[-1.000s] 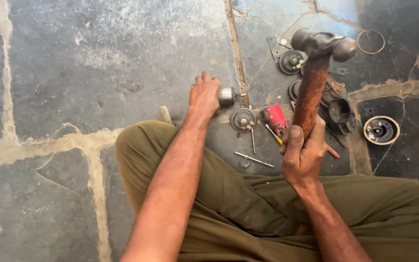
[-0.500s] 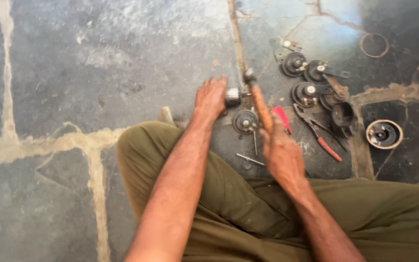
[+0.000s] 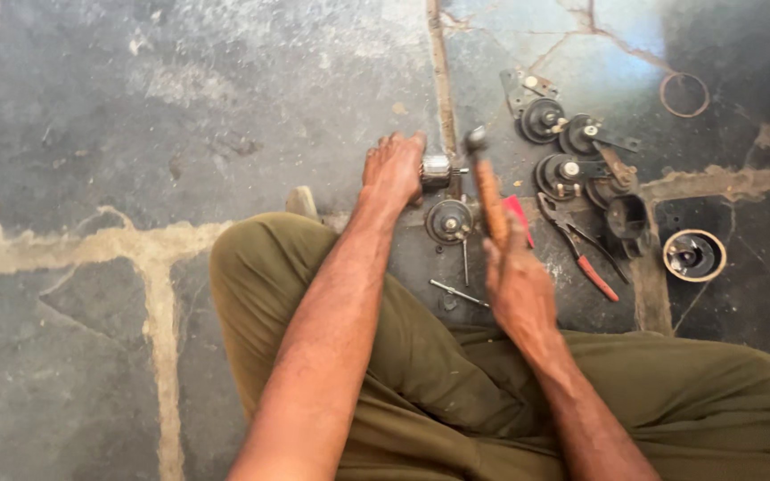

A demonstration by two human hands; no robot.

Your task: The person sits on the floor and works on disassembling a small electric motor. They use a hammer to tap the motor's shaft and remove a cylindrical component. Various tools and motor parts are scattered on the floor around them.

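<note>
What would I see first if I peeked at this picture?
Most likely the hammer in the middle, gripped by the right hand with its head beside a small shiny metal cylinder that the left hand steadies on the stone floor. To the right lie dark round metal parts and red-handled pliers.

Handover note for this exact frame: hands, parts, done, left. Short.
Left hand: pressed on the stone floor, holding a small silver cylindrical part in place.
Right hand: gripping the wooden handle of a hammer, its head low and right beside the silver part.
Nearby: a round black disc part just below the silver part, red-handled pliers, a cluster of black round parts, a thin metal rod, a loose ring.
Done: cannot tell from the part itself.
Left: hammering appears under way; the other parts lie loose.
</note>
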